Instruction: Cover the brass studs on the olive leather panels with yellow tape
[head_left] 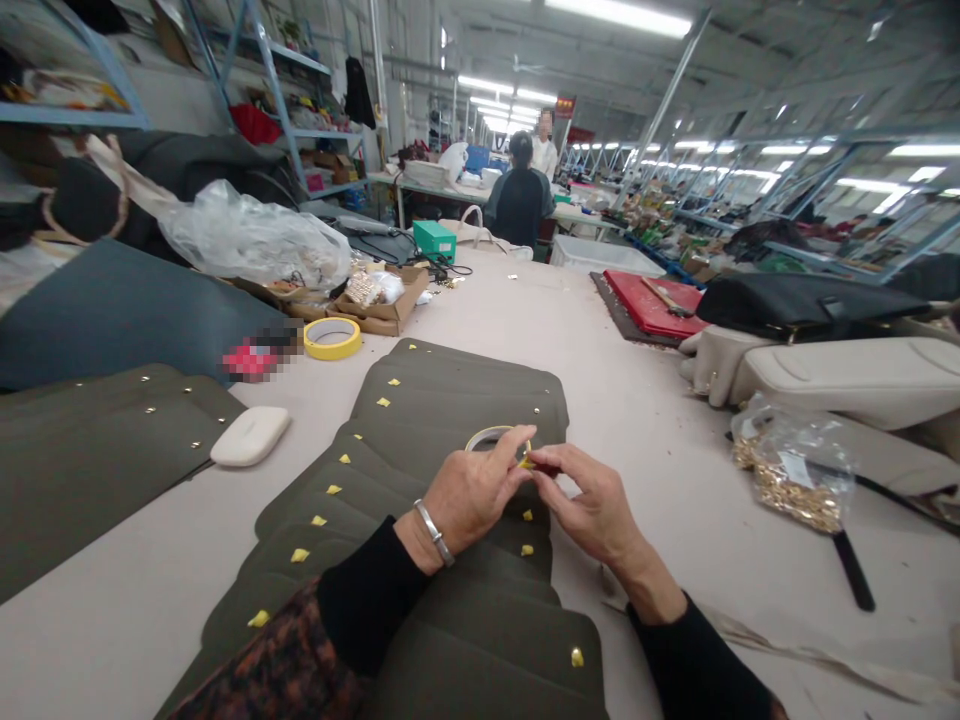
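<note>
Dark olive panels (450,400) lie overlapped down the middle of the table, with several small yellow tape pieces (300,555) along their edges. Over their right side, my left hand (469,495) has its fingers closed around a roll of tape (487,436), part of which is hidden behind the fingers. My right hand (589,500) meets it fingertip to fingertip, pinching a small yellow end of the tape (526,463). A silver bracelet (433,533) circles my left wrist. One metal stud (536,411) shows on the top panel.
A yellow tape roll (332,339), a white case (250,437) and more olive panels (90,450) lie left. A bag of gold hardware (799,490), a black-handled tool (853,572), cream bags (855,380) and a red board (652,300) are right. Two people (519,195) are farther back.
</note>
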